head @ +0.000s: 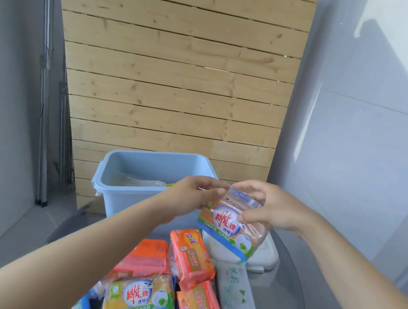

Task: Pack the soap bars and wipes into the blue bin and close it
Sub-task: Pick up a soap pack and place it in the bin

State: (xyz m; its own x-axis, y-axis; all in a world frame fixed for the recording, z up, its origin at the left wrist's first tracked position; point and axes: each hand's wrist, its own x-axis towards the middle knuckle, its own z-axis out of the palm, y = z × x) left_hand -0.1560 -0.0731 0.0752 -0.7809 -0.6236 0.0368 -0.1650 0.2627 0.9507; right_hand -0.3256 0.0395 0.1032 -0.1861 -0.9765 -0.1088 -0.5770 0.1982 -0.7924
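A soap pack [228,225] with a green and blue wrapper and red characters hangs above the table, tilted. My left hand [193,193] grips its top left corner and my right hand [267,206] holds its top right side. The open blue bin [119,194] stands just behind, with some clear-wrapped items lying inside. Below my hands lie orange soap packs [191,257], a second green and blue soap pack [138,303] and a pale wipes pack [237,296].
The items lie on a round dark glass table [290,292]. A white lid-like container [266,258] sits under the held pack at the right. A wooden slat panel [180,68] stands behind the bin, with grey walls on both sides.
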